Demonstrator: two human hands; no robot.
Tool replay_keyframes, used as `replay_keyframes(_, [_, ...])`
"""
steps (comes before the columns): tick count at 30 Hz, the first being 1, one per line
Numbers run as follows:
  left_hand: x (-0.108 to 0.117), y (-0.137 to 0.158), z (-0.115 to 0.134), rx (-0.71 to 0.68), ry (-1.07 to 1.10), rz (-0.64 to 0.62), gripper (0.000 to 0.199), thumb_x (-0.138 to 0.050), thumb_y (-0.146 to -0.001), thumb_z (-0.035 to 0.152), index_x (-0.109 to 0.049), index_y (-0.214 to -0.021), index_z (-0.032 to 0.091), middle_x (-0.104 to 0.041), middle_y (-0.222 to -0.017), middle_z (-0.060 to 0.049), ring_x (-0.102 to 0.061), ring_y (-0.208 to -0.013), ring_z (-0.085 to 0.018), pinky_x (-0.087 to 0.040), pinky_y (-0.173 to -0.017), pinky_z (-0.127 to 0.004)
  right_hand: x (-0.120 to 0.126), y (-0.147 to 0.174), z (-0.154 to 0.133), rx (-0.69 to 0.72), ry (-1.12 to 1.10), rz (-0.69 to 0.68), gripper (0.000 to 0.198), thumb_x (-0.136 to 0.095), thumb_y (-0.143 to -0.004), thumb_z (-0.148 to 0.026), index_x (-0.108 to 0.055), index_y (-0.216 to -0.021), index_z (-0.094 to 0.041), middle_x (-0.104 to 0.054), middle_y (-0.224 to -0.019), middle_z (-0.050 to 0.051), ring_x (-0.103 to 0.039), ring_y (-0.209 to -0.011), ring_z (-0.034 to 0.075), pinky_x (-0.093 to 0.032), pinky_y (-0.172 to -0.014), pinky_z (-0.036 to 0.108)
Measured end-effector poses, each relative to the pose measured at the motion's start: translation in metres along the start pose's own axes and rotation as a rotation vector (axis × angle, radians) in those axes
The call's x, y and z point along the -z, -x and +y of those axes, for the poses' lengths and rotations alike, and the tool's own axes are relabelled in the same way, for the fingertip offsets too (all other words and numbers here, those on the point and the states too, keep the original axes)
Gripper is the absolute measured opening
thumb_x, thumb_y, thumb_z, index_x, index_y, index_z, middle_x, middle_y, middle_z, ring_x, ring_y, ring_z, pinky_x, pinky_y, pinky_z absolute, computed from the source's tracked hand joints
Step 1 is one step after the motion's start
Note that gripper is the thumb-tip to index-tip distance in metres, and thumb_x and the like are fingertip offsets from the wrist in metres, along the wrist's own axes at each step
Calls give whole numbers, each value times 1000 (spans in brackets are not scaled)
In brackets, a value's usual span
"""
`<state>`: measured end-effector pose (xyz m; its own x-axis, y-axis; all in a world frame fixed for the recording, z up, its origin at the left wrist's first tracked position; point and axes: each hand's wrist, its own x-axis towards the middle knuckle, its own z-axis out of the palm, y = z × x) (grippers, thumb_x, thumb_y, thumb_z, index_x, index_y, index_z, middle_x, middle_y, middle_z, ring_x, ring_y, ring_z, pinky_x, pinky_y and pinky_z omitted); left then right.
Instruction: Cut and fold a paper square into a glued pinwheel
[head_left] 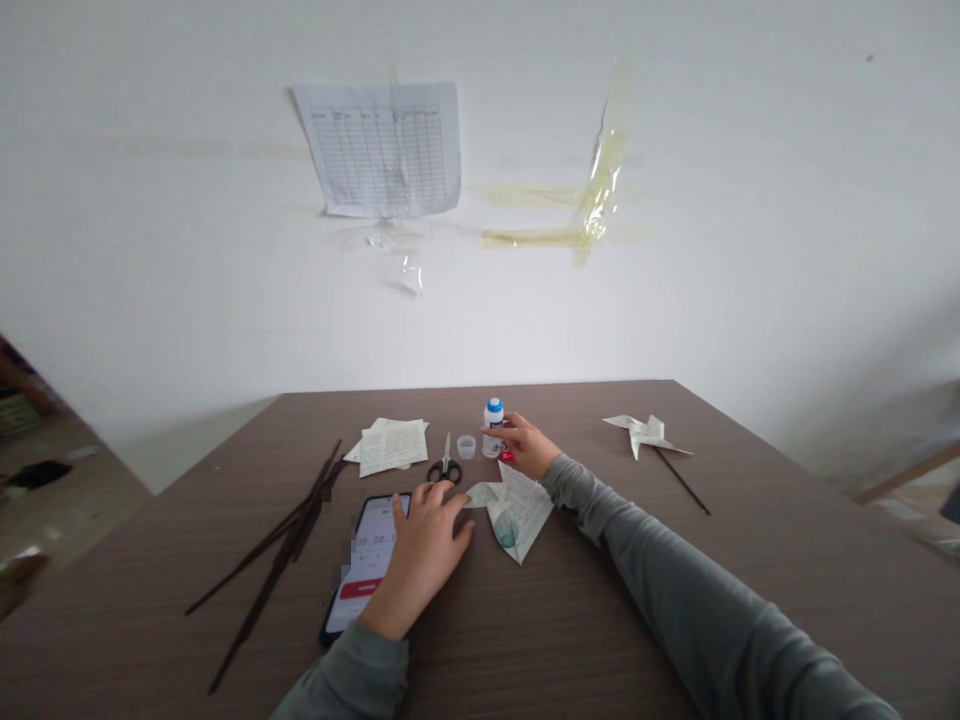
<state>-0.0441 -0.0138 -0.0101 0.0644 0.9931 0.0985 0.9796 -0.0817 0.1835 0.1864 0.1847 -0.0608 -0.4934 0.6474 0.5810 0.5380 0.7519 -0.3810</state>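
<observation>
- Reaching across the centre of the frame, the right hand (531,447) is set against the white bottle (491,446) with the blue cap; one finger is laid across its front, but whether the bottle is firmly gripped cannot be told.
- The bottle is stood upright on the table (540,640), presumably so that it can be taken easily from the side.
- The left hand (427,535) is held palm down at lower centre, fingers spread, with nothing seen to be gripped; the right edge of the phone (371,550) is covered by it, though contact cannot be confirmed.
- The folded paper (529,515), marked with a bluish-green patch, is placed between both hands, just right of centre, probably for easy access by either.
- The scissors (445,470) are laid handles toward the person, which likely suits pick-up, and the small translucent cup (466,447) is set between them and the bottle.
- The paper sheets (394,445) are stacked left of centre and the dark sticks (289,540) are heaped at lower left, seemingly grouped by kind.
- The paper pinwheel (643,432) is laid at right with its stick (679,480), well apart from the hands, perhaps to be protected from knocks.
</observation>
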Motion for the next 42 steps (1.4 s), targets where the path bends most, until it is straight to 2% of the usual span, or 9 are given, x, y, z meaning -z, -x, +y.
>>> replay_keyframes(8, [-8, 0, 1, -32, 35, -7, 45, -77, -118, 24, -95, -159, 31, -82, -181, -18, -68, -175, -49, -49, -148, -88, 24, 24, -2, -33, -126, 124, 63, -78, -99, -3, -102, -147, -35, -88, -155, 14, -90, -135, 33, -76, -123, 50])
replay_keyframes(13, [-13, -1, 1, -43, 54, 5, 40, -80, -119, 29, -96, -155, 31, -83, -180, -19, -69, -175, -50, -51, -147, -88, 44, 51, 0, 25, -108, 226, 75, -63, -99, 4, -103, -145, -40, -93, -144, 11, -92, -129, 31, -78, -117, 48])
replay_keyframes(18, [-17, -1, 2, -69, 67, 23, 39, -90, -116, 36, -97, -154, 35, -84, -178, -17, -69, -175, -51, -51, -147, -89, 61, 80, -4, 43, -79, 312, 66, -66, -104, -3, -103, -144, -41, -93, -122, 8, -91, -110, 28, -77, -102, 43])
replay_keyframes(22, [-14, 1, 5, -61, 97, 16, 39, -94, -114, 38, -98, -152, 36, -84, -176, -18, -68, -176, -53, -47, -149, -91, 68, 100, -7, -32, -79, 365, 61, -68, -104, -12, -101, -150, -36, -93, -111, 8, -89, -102, 29, -75, -97, 42])
replay_keyframes(28, [-5, 3, 11, -48, 68, -32, 41, -91, -117, 36, -97, -157, 35, -82, -180, -19, -66, -179, -53, -46, -150, -91, 56, 111, -9, -169, -120, 371, 58, -77, -104, -26, -96, -159, -28, -100, -128, 14, -94, -115, 39, -76, -110, 55])
replay_keyframes(31, [-1, 4, 14, -42, 43, -62, 40, -89, -118, 35, -98, -157, 35, -80, -184, -19, -64, -181, -54, -45, -151, -91, 45, 109, -13, -224, -84, 364, 41, -91, -105, -40, -99, -144, -29, -100, -132, 16, -95, -116, 43, -76, -116, 64])
replay_keyframes(34, [3, 5, 18, -44, 28, -85, 40, -88, -119, 37, -98, -158, 37, -77, -187, -19, -62, -183, -55, -44, -152, -91, 36, 107, -20, -233, -19, 332, 20, -100, -105, -51, -97, -106, -32, -99, -120, 14, -94, -117, 46, -73, -123, 72])
replay_keyframes(37, [4, 6, 19, -43, 21, -97, 41, -87, -119, 39, -97, -160, 38, -76, -189, -18, -60, -185, -54, -42, -152, -91, 31, 105, -25, -215, 20, 266, 34, -97, -109, -55, -86, -88, -32, -94, -103, 10, -92, -111, 43, -71, -126, 74])
replay_keyframes(42, [-2, 3, 15, -41, 28, -60, 41, -89, -118, 38, -97, -158, 37, -77, -186, -18, -63, -181, -53, -44, -153, -88, 22, 100, -31, -210, 50, 184, 38, -98, -109, -52, -79, -83, -31, -88, -93, 7, -89, -100, 38, -69, -128, 71])
